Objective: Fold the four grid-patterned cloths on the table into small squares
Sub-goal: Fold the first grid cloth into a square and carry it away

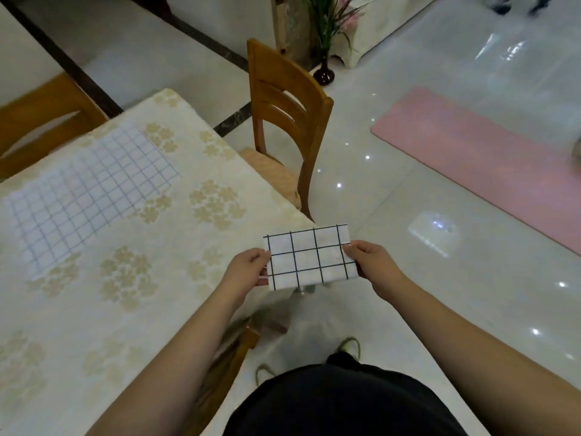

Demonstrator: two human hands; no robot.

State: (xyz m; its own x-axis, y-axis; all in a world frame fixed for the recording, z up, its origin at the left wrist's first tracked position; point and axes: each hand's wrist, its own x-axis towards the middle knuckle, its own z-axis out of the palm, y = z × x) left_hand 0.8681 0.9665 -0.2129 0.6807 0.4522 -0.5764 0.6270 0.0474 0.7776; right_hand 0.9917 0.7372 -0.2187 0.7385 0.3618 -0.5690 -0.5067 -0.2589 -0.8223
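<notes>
A small folded white cloth with a bold black grid (309, 256) hangs in the air just off the table's right corner. My left hand (246, 269) pinches its left edge and my right hand (371, 259) pinches its right edge, holding it taut and flat. A larger white cloth with a fine grey grid (88, 190) lies spread flat on the table (176, 247), far to the left of both hands. No other grid-patterned cloth is visible.
The table wears a cream floral tablecloth. A wooden chair (283, 121) stands at its far right side, another chair (37, 114) at the back left. A pink mat (487, 165) lies on the glossy tiled floor to the right. A vase of plants (327, 42) stands behind.
</notes>
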